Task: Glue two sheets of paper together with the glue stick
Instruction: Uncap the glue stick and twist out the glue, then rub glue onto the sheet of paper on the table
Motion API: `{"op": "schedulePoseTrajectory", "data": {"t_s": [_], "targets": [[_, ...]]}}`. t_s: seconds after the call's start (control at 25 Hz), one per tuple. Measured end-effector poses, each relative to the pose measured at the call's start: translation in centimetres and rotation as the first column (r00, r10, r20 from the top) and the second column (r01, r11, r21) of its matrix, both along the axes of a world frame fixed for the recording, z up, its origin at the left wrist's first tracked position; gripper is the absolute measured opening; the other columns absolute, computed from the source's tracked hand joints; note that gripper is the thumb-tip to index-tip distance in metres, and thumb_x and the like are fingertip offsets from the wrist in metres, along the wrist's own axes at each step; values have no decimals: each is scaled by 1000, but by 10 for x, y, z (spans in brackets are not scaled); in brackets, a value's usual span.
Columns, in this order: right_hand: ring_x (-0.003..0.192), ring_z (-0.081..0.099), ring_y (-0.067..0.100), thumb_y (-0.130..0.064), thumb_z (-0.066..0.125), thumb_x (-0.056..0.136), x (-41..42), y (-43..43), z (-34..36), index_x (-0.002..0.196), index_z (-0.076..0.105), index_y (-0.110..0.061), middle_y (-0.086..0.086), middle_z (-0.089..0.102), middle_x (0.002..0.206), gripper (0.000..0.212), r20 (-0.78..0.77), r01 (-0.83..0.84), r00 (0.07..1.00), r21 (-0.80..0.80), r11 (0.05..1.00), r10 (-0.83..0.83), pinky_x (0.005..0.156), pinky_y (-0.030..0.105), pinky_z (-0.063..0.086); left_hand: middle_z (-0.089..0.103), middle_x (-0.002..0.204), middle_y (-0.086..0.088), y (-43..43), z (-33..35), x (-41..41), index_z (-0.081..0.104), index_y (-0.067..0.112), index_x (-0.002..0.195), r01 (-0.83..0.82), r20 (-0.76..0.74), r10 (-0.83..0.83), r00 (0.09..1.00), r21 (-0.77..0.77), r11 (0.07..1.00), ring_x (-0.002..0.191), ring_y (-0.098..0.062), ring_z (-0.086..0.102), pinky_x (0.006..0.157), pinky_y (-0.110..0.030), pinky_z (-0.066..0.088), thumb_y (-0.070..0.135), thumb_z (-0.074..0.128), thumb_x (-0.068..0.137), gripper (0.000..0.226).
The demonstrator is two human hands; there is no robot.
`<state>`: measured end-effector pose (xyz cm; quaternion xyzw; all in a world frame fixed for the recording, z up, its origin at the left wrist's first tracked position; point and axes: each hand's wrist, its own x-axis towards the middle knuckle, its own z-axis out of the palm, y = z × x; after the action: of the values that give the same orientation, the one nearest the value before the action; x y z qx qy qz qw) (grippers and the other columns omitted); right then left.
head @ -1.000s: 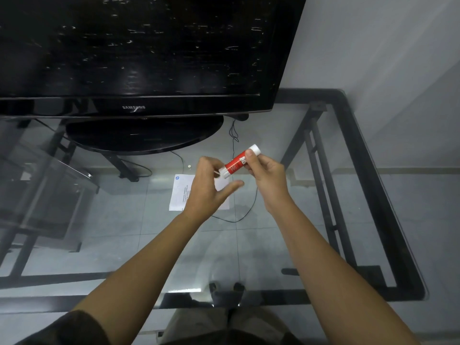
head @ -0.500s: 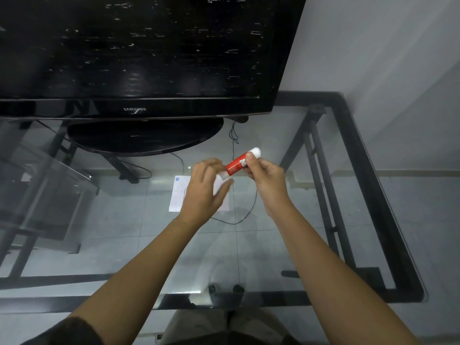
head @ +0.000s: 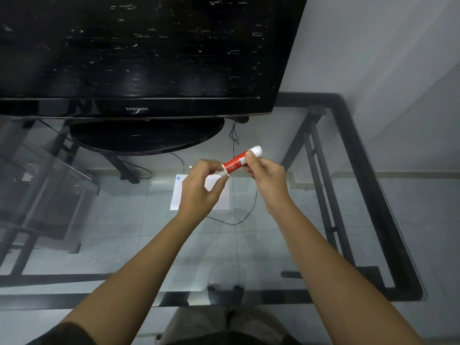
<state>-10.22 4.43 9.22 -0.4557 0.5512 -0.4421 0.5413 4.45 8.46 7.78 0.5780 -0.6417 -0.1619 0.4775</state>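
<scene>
Holding glue stick [head: 236,163] | right hand [head: 267,181] grasps body | left hand [head: 201,189] pinches cap end

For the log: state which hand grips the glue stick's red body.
The right hand grips the glue stick by its red body; the left hand only pinches its lower white end.

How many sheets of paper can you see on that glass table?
1 white sheet of paper shows, flat on the glass table, partly behind the left hand. A second could lie under it or behind the hand; I cannot tell.
</scene>
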Motion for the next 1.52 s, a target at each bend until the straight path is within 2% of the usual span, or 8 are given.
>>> {"op": "schedulePoseTrajectory", "data": {"t_s": [0.08,0.24,0.4,0.56,0.72,1.04,1.24,1.52], "targets": [[82,67,0,-46,60,82,2,2,1,79,68,-30,-9,71,81,18,17,-8,1000,-8,1000,8,69,8,48,59,100,-15,0,-3,0,55,4,100,22,159,-9,987,-78,997,91,-22,56,78,-29,48,5,71,78,27],[79,67,-1,-43,62,82,2,3,6,79,70,-27,-9,72,78,19,36,-4,999,-27,1000,5,67,8,47,65,97,-3,1,5,-1,51,15,111,262,-549,-36,835,338,904,84,-13,65,74,-22,51,29,55,91,25],[81,67,0,-48,61,80,3,7,5,81,70,-29,-9,72,80,21,-10,4,1000,-9,1000,-4,72,12,49,68,91,4,0,2,5,60,16,97,240,-616,-22,788,274,931,82,-7,66,72,-17,51,20,63,86,12],[83,68,5,-50,62,78,7,9,5,81,70,-28,-9,72,78,24,-43,22,999,12,1000,-22,81,21,51,68,94,-5,6,-3,9,63,6,91,23,-75,-28,997,-67,997,91,-12,61,79,-24,51,6,72,78,15],[79,68,6,-48,64,78,11,11,7,77,71,-24,-7,72,74,25,-8,17,1000,23,1000,-17,78,20,53,69,82,-21,3,-10,16,63,-5,85,155,466,106,878,-487,859,90,-24,53,82,-28,46,-6,75,72,18],[97,63,2,-49,56,84,15,7,-11,103,66,-27,-9,70,104,31,-102,-223,971,-57,973,216,95,30,48,63,93,15,14,-4,24,60,22,112,20,-243,29,970,196,980,86,-9,62,74,-21,54,29,67,83,30],[143,7,23,-38,38,96,13,3,-68,145,9,-12,7,8,156,63,-777,-555,461,123,822,428,113,40,13,68,100,-2,19,-14,45,62,21,111,-82,-405,224,887,339,937,90,-15,64,79,-21,54,29,66,84,28],[143,-2,25,-38,22,99,11,8,-110,145,5,-9,5,0,157,57,-912,-677,-53,332,657,407,115,44,7,67,107,-3,25,-20,60,61,17,113,-115,-433,298,851,401,909,99,-18,64,88,-37,53,29,66,84,32]]}}
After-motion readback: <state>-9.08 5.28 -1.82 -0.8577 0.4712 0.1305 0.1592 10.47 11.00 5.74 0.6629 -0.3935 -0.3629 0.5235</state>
